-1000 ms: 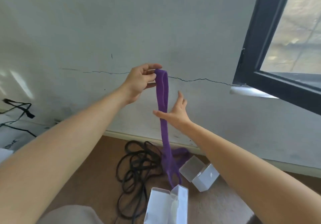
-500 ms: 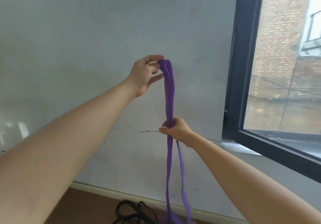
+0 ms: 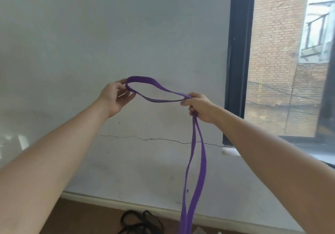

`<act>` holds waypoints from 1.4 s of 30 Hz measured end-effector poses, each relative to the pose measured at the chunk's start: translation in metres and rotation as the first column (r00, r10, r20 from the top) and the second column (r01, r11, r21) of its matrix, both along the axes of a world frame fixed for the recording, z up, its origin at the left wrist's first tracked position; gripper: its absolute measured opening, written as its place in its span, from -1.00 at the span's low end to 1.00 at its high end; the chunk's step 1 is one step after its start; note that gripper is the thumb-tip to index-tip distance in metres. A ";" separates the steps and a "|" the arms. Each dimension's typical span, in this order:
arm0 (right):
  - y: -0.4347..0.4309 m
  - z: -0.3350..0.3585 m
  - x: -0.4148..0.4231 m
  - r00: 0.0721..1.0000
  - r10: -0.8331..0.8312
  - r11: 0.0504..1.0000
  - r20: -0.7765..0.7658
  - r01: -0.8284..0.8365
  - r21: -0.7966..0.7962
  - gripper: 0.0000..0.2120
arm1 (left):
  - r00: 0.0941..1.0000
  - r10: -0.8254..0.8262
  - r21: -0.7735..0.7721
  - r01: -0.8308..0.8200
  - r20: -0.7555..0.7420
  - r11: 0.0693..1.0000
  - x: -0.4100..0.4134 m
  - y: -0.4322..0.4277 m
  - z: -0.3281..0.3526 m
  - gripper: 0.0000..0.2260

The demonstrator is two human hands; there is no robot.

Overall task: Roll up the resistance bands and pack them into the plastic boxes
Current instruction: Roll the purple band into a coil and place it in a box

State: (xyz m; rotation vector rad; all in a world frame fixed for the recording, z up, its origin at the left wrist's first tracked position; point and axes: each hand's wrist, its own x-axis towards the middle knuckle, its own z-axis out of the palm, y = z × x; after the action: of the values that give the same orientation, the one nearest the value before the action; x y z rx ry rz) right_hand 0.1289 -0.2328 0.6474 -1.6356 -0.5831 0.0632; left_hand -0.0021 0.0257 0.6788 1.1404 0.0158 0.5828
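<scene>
A matt, smooth purple band (image 3: 204, 163) is recorded below the right hand (image 3: 200, 106); a matt, cracked painted wall (image 3: 108, 34) is noted behind it.

Cracked grey wall (image 3: 90, 43), black-framed window (image 3: 239, 52) rt, brown floor (image 3: 81, 219).

Left grip (image 3: 116, 98), right grip (image 3: 200, 106): bare hands. Both forearms (image 3: 54, 161) bare, uncovered to frame edge.

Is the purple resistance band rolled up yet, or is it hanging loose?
Loose, not rolled. The purple band sags in an open loop between the left hand and right hand, and two strands hang down below.
</scene>
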 end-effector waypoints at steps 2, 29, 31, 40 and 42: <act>-0.004 0.018 -0.013 0.999 0.040 0.998 -0.016 -0.039 0.054 -0.82 | 0.997 -0.018 -0.014 0.017 -0.073 1.000 -0.008 0.004 -0.032 -0.68; -0.058 -0.017 -0.014 0.995 -0.088 0.959 0.051 0.071 0.274 -0.78 | 0.855 -0.215 0.439 0.439 -0.471 0.784 0.058 -0.157 -0.222 -0.88; -0.061 -0.034 -0.002 0.990 -0.141 0.954 0.019 0.131 0.271 -0.80 | 0.879 -0.183 0.422 0.383 -0.440 0.822 0.063 -0.141 -0.229 -0.82; -0.088 -0.128 0.032 0.939 -0.294 0.941 -0.176 0.317 0.121 -0.66 | 0.952 0.098 0.566 0.089 -0.291 0.819 0.082 -0.080 -0.191 -0.77; -0.087 -0.159 0.034 0.934 -0.269 0.948 -0.233 0.300 0.107 -0.66 | 0.960 0.098 0.566 0.072 -0.264 0.821 0.084 -0.071 -0.179 -0.73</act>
State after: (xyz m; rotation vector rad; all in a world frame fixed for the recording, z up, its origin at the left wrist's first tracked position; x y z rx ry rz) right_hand 0.1629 -0.3196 0.4881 -1.5359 -0.1748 -0.0141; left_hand 0.0821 -0.0450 0.5001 1.8131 0.1007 0.4388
